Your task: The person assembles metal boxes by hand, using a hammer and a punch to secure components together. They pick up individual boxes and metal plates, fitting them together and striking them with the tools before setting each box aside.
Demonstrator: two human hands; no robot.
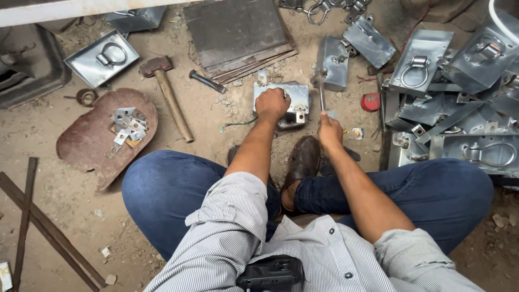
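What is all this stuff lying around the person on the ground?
metal box: one, silvery, centre, under the left hand
small hammer: one, metal, raised in the right hand
big hammer: one, wooden handle, lying left of centre
rusty pan: one, brown, left, holding small metal brackets
sheet stack: one, grey, top centre
finished boxes: a pile, silvery with ring handles, right
metal rods: a few, dark, lower left
left hand: pressing on the box
right hand: closed on the hammer handle

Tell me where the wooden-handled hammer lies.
The wooden-handled hammer lies on the dirt floor, upper left in the head view, between the rusty curved plate and the left hand, untouched.
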